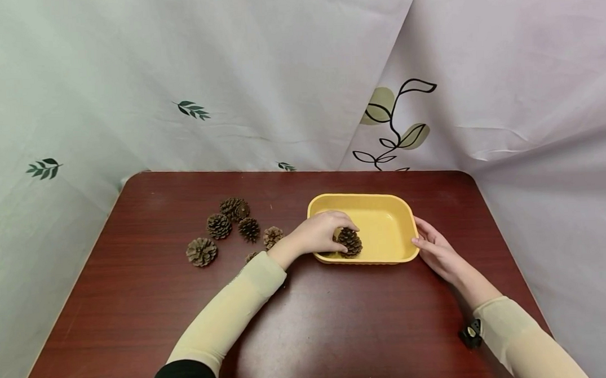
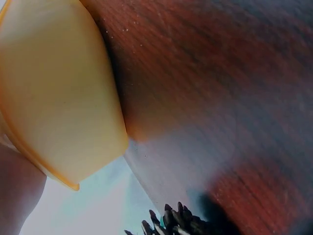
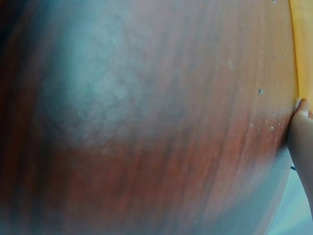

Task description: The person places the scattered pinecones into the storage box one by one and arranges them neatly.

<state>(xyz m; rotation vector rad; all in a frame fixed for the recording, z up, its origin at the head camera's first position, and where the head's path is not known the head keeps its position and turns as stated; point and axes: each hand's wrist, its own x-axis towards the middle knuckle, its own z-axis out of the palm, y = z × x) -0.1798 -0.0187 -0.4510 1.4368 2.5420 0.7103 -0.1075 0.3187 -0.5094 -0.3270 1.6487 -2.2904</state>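
See loose pinecones (image 1: 219, 226) toward back-left corner of worktop (image 1: 339, 323). With left hand (image 1: 325, 233), pinching dark pinecone (image 1: 351, 243) inside left end of yellow tray (image 1: 388, 222), near worktop's back edge. Gripping tray's right end with right hand (image 1: 438, 254).
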